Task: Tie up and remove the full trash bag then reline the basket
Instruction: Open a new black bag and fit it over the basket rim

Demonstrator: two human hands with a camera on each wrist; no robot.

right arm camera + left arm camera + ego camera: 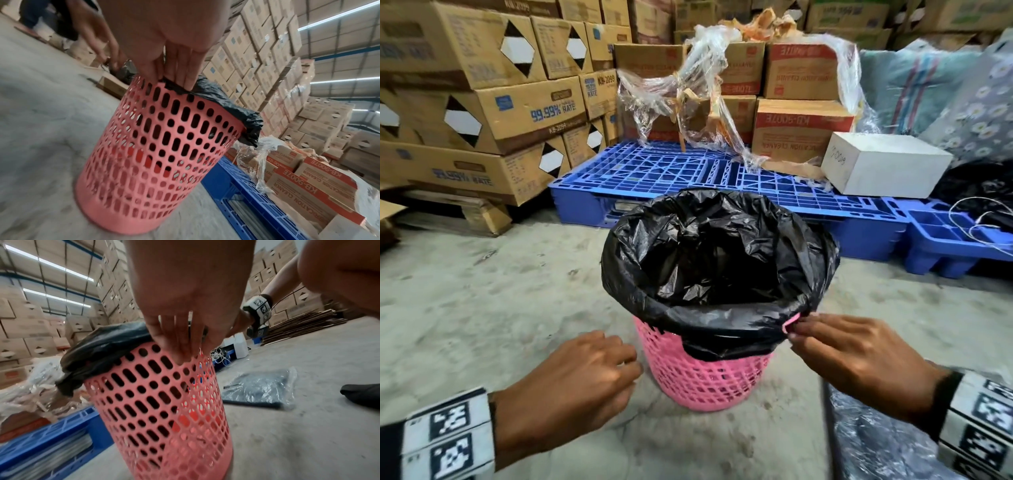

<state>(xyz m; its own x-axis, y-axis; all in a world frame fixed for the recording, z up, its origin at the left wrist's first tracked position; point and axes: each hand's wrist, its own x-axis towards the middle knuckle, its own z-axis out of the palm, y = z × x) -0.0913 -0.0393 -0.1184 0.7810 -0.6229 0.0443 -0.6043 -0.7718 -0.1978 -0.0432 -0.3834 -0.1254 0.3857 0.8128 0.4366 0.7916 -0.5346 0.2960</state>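
A pink perforated basket stands upright on the concrete floor. A black trash bag lines it, its edge folded over the rim. The inside looks dark and hollow. My right hand pinches the bag's edge at the rim's near right side, where a bit of pink rim shows. My left hand hovers at the basket's near left side, fingers relaxed and holding nothing, their tips close to the wall.
A blue plastic pallet lies right behind the basket, with cartons, torn clear wrap and a white box on it. Stacked cardboard boxes fill the left. A clear-wrapped pack of dark bags lies on the floor at my right.
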